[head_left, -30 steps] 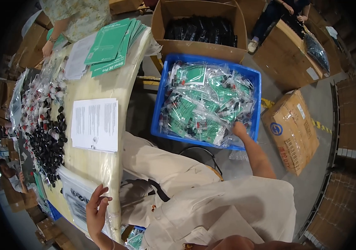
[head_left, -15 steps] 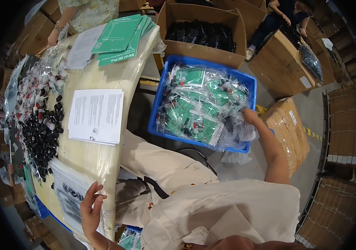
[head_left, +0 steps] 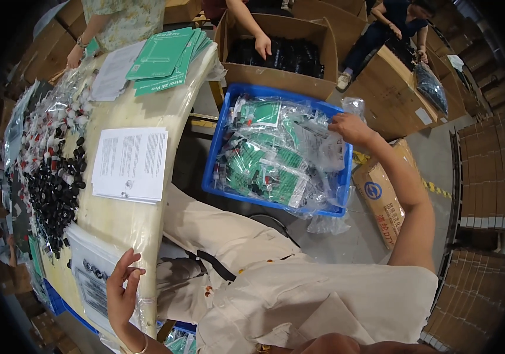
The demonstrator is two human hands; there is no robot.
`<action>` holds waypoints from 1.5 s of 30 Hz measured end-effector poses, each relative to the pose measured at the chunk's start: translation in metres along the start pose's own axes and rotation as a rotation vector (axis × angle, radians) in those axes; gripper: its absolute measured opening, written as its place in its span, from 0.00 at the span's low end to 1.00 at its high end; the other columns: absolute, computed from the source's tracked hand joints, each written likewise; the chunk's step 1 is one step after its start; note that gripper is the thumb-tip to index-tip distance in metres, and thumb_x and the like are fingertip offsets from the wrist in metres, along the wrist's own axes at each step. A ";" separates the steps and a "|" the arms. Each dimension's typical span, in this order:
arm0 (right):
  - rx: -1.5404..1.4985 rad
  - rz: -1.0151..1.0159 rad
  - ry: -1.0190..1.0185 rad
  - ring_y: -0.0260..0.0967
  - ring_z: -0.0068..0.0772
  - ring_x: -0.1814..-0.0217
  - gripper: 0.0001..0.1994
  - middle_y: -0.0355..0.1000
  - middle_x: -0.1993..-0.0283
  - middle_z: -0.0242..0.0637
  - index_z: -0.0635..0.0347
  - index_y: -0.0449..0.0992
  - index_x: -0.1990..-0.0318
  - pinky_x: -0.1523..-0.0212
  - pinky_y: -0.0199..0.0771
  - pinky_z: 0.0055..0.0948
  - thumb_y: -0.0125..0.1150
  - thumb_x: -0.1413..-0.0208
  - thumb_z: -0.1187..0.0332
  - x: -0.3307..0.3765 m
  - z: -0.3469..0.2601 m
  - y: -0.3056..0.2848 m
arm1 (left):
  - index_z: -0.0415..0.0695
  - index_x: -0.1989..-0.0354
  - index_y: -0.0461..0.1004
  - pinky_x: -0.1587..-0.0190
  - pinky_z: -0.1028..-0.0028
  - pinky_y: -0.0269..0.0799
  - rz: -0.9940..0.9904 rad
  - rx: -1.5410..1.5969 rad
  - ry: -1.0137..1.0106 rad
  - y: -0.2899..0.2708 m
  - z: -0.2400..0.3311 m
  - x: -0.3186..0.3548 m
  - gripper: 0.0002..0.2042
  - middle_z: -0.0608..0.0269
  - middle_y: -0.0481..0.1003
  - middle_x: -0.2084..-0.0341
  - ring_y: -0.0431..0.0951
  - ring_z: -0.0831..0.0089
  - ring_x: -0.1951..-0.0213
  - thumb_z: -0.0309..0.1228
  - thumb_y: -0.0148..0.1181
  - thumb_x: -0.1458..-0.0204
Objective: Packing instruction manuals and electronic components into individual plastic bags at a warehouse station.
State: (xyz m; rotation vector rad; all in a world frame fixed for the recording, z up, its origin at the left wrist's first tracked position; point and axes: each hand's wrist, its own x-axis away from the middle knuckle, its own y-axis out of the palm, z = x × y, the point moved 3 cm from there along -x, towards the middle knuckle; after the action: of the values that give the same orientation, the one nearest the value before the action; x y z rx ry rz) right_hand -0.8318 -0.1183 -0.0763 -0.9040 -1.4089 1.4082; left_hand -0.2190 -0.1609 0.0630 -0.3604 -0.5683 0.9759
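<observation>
Fingers of our left hand (head_left: pixel 123 289) spread loosely over a clear plastic bag (head_left: pixel 94 272) at the table (head_left: pixel 170 112) edge, clamping nothing; black caps (head_left: pixel 51 197) lie beside it. Our right hand (head_left: pixel 351 128) reaches into the blue crate (head_left: pixel 216 171), fingertips pinching a clear packet (head_left: pixel 317 144); we cannot make out the packet's contents beneath the crinkled plastic.

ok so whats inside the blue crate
The blue crate is heaped with clear bags of green cards and small parts; the right hand rests on one. Its bottom is covered.
</observation>
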 end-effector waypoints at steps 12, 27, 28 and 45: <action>0.154 0.160 -0.499 0.63 0.34 0.58 0.04 0.64 0.68 0.34 0.56 0.69 0.73 0.55 0.62 0.32 0.55 0.59 0.69 -0.039 -0.041 -0.055 | 0.40 0.42 0.62 0.58 0.75 0.70 0.005 -0.027 0.007 0.002 0.014 -0.001 0.20 0.52 0.73 0.55 0.76 0.74 0.65 0.24 0.51 0.45; 0.119 0.043 -0.415 0.65 0.37 0.50 0.07 0.69 0.61 0.35 0.56 0.74 0.70 0.51 0.64 0.34 0.55 0.58 0.67 0.060 0.016 0.040 | 0.39 0.42 0.62 0.57 0.76 0.69 0.053 0.014 -0.137 -0.004 0.003 0.016 0.21 0.55 0.71 0.53 0.75 0.74 0.62 0.21 0.49 0.45; 0.116 0.040 -0.415 0.65 0.37 0.50 0.07 0.69 0.61 0.35 0.56 0.74 0.70 0.51 0.64 0.34 0.55 0.58 0.67 0.079 0.023 0.070 | 0.39 0.42 0.62 0.57 0.76 0.69 0.049 0.015 -0.139 -0.004 0.003 0.016 0.21 0.55 0.71 0.53 0.75 0.74 0.62 0.21 0.49 0.45; -0.314 -0.203 0.926 0.44 0.60 0.33 0.23 0.57 0.39 0.50 0.57 0.75 0.54 0.44 0.48 0.66 0.60 0.60 0.59 0.010 -0.111 0.279 | 0.39 0.42 0.62 0.57 0.74 0.70 -0.007 -0.113 -0.152 0.026 0.037 -0.001 0.21 0.53 0.72 0.53 0.76 0.73 0.64 0.22 0.50 0.45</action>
State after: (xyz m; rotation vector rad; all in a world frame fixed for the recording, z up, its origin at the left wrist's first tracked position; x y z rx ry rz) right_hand -0.7591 -0.0518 -0.3607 -1.3354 -0.9519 0.4712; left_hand -0.2594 -0.1464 0.0784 -0.3865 -0.7645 0.9716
